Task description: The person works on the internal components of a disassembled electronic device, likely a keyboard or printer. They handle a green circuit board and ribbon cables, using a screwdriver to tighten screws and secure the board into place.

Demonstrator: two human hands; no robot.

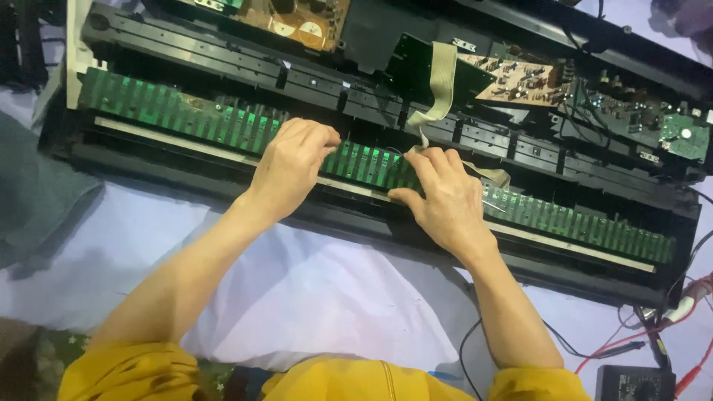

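An opened electronic keyboard (223,67) lies across a white cloth, its black chassis bare and a long green contact circuit board (171,111) running along it. My left hand (291,165) rests on that green board near the middle, fingers curled and pressing down. My right hand (445,197) lies flat on the board just to the right, fingertips at the end of a beige ribbon cable (443,78) that loops up to a dark board. Neither hand clearly holds a tool.
Brown and green circuit boards (520,78) sit in the upper chassis. Red and black wires (639,338) and a small black meter (635,385) lie at the lower right. A grey cloth (37,193) lies at the left. Yellow sleeves show at the bottom.
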